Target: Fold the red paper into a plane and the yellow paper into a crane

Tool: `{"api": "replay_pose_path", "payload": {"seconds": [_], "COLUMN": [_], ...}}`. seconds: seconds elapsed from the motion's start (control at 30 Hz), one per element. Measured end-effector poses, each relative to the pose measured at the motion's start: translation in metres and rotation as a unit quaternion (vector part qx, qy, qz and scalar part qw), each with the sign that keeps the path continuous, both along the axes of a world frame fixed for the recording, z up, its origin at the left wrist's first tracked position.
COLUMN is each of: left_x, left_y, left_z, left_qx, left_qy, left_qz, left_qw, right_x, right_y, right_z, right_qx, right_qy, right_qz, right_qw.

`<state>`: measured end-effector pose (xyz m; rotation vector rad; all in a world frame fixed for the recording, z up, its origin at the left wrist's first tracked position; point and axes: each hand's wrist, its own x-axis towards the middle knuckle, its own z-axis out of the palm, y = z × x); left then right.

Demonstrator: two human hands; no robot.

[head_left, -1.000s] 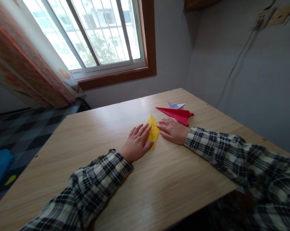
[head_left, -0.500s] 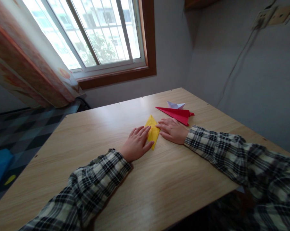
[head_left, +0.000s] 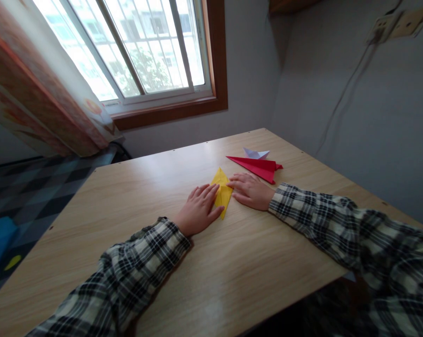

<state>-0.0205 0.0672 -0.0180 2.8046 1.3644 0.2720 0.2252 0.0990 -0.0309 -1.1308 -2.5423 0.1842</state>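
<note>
Head view shows a yellow, kite-shaped piece of folded paper (head_left: 225,193) flat on the pale wood-grain worktop (head_left: 127,201), between the person's bare hands. Palm down, the left hand (head_left: 199,210) covers the paper's left side with fingers extended and slightly parted, and the right hand (head_left: 251,191) lies with straightened fingers meeting its right edge. Both forearms, in black-and-cream plaid sleeves (head_left: 141,267), angle inward; just beyond the right hand lie a long, pointed red folded paper (head_left: 259,167) and a small white folded paper (head_left: 257,154).

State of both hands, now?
Left hand: open, laid partly over the yellow folded paper.
Right hand: open, touching the yellow folded paper's right edge.
</note>
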Motion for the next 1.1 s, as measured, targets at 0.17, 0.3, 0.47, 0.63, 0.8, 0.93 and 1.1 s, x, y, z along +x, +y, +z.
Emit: {"api": "replay_pose_path", "payload": {"seconds": [0.17,0.3,0.47,0.63,0.8,0.93,1.1], "left_x": [0.0,0.0,-0.001,-0.003,-0.003,-0.003,-0.004], "left_y": [0.0,0.0,0.001,0.002,0.002,0.002,0.003], "left_z": [0.0,0.0,-0.001,-0.004,-0.004,-0.005,-0.004], "left_qx": [0.005,0.002,0.008,0.018,0.025,0.024,0.011], "left_qy": [-0.005,0.0,-0.006,-0.005,-0.008,-0.021,-0.033], "left_qz": [-0.002,-0.002,-0.002,-0.01,-0.011,-0.013,-0.011], "left_qw": [1.0,1.0,1.0,1.0,1.0,0.999,0.999], "right_x": [0.0,0.001,0.001,0.001,0.0,0.0,-0.001], "right_y": [0.001,0.003,0.004,0.004,0.003,0.0,-0.004], "right_z": [-0.002,-0.004,-0.005,-0.003,0.001,0.005,0.009], "right_qx": [0.011,0.016,0.015,0.014,0.041,0.069,0.073], "right_qy": [0.025,0.052,0.084,0.1,0.09,0.095,0.104], "right_qz": [0.012,0.02,0.019,0.02,0.034,0.048,0.032], "right_qw": [1.0,0.998,0.996,0.995,0.995,0.992,0.991]}}
